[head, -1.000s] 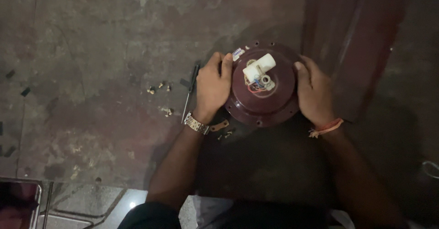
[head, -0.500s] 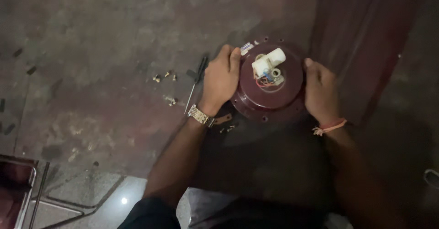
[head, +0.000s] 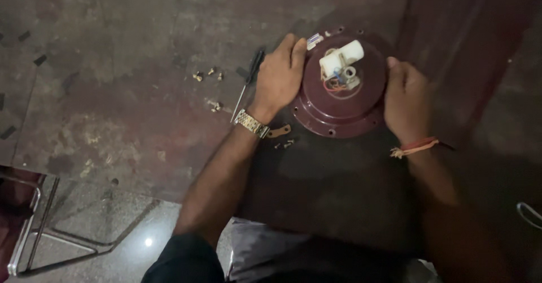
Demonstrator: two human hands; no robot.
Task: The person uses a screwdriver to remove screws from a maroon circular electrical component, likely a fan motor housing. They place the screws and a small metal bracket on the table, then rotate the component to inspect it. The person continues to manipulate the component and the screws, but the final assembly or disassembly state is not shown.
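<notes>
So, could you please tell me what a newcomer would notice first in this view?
The round maroon motor housing right of centre on the dark floor, gripped at both sides by the left hand and right hand. On top of it sits a white block with coloured wires. Left of the hands lie a screwdriver and scattered small screws.

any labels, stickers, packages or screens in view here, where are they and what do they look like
Small rectangular sticker label: on the upper left rim of the round maroon metal motor housing, just beside the left hand's fingertips; pale with blue and reddish patches, print too small to tell.
No packages, signs or screens are in view.
</notes>
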